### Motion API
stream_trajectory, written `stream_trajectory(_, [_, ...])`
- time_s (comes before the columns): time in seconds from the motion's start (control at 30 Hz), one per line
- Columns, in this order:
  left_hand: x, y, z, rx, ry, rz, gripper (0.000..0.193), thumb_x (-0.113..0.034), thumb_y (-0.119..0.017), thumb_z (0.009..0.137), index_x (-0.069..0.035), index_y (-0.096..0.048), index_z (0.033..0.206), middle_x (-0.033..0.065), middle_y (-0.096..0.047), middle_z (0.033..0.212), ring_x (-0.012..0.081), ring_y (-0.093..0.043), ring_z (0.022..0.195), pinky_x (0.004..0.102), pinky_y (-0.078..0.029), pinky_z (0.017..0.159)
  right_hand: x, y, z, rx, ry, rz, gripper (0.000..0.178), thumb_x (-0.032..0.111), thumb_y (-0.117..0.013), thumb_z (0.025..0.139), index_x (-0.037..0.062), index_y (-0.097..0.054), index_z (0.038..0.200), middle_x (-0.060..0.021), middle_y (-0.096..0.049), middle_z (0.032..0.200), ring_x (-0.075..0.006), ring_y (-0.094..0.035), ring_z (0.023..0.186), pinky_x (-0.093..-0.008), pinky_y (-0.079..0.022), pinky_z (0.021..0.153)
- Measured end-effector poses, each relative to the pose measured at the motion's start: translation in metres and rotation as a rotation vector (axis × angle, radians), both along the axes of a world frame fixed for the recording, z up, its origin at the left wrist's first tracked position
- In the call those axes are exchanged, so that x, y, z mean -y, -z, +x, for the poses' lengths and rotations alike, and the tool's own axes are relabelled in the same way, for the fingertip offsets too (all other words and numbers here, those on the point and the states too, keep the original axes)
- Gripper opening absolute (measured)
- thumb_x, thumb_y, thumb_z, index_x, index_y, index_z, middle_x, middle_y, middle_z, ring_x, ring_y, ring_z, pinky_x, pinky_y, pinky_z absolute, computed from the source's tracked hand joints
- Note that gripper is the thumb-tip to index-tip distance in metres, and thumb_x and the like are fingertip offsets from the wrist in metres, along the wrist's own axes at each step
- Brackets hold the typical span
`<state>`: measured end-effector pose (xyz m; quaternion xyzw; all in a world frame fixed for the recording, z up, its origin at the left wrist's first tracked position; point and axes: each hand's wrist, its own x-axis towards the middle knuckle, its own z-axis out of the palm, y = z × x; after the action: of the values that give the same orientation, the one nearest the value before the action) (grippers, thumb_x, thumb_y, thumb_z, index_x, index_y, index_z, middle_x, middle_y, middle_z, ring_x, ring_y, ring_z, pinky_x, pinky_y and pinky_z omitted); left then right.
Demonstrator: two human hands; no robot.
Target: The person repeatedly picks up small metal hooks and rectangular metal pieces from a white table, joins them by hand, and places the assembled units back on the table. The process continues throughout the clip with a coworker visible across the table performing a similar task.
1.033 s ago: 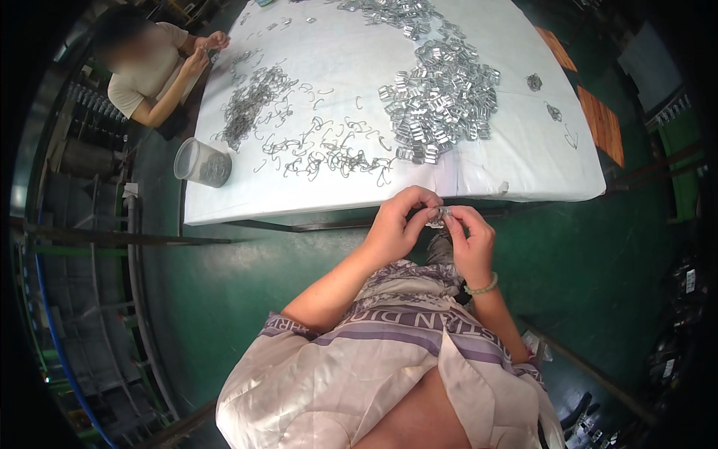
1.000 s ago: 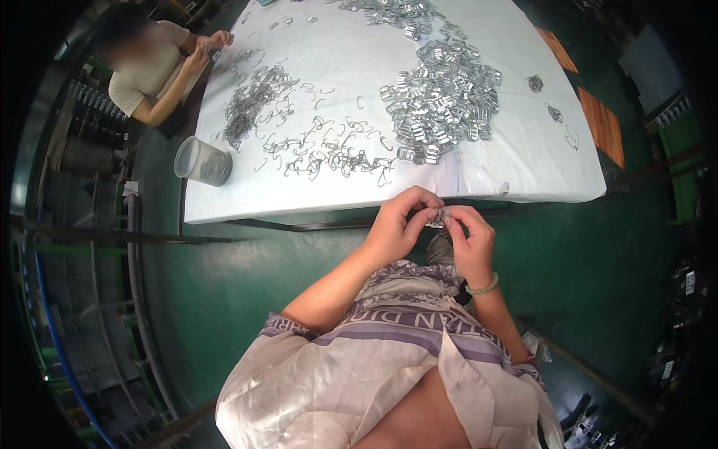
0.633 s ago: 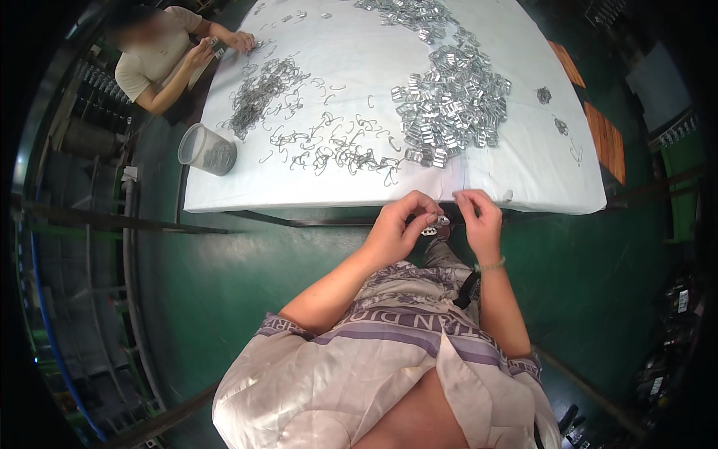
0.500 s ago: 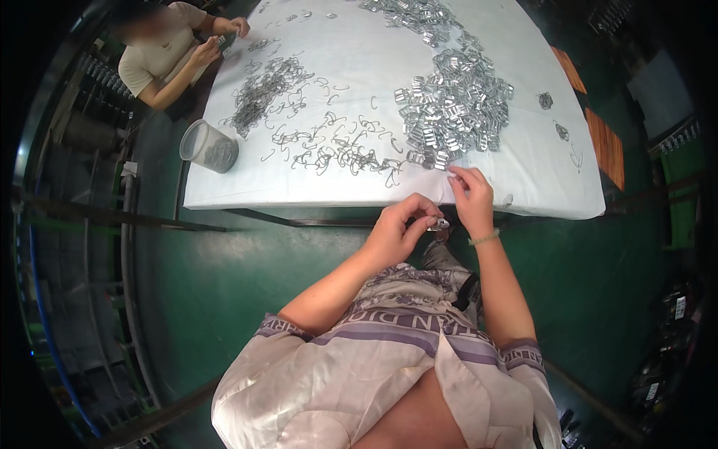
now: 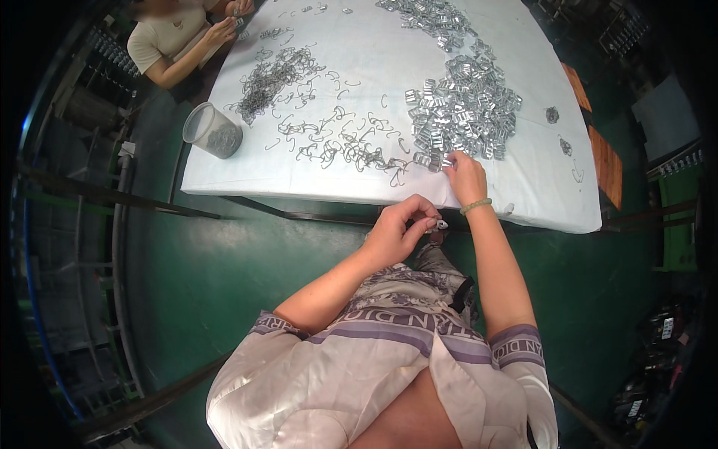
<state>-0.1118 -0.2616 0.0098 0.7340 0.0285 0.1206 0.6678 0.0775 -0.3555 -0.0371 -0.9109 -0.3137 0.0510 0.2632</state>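
Note:
Just off the table's near edge, my left hand (image 5: 400, 230) pinches a small shiny metal buckle (image 5: 442, 224) between thumb and fingertips. My right hand (image 5: 467, 179), with a beaded bracelet on its wrist, is over the table at the near end of a heap of silver metal buckles (image 5: 471, 112). Its fingertips are closed on one buckle (image 5: 447, 160) there, partly covered by the fingers. To the left of that heap lie loose bent wire hooks (image 5: 351, 146), spread over the white tabletop (image 5: 299, 182).
A clear plastic tub (image 5: 202, 127) with metal pieces stands at the table's left corner. Behind it is a denser pile of wire hooks (image 5: 273, 82). Another person (image 5: 176, 45) handles small pieces at the far left. Small wire clusters (image 5: 552, 114) lie on the right side.
My right hand has moved forward to the heap's near edge, and its fingers have closed on a buckle. The left hand keeps its buckle in nearly the same place. The view has shifted slightly.

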Motion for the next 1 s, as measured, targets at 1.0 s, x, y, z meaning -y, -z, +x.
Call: stream_trajectory(1.0, [0.013, -0.008, 0.016, 0.010, -0.142, 0.022, 0.010, -0.004, -0.064, 0.083, 0.002, -0.059, 0.089, 0.0062, -0.064, 0.075, 0.0120, -0.061, 0.067, 0.0266, -0.048, 0.062, 0.066, -0.052, -0.104, -0.763, 0.174, 1.065, 0.007, 0.003, -0.068, 0.083, -0.0020, -0.063, 0.084, -0.0032, -0.065, 0.081, -0.0064, -0.058, 0.072, -0.0191, -0.045, 0.065])
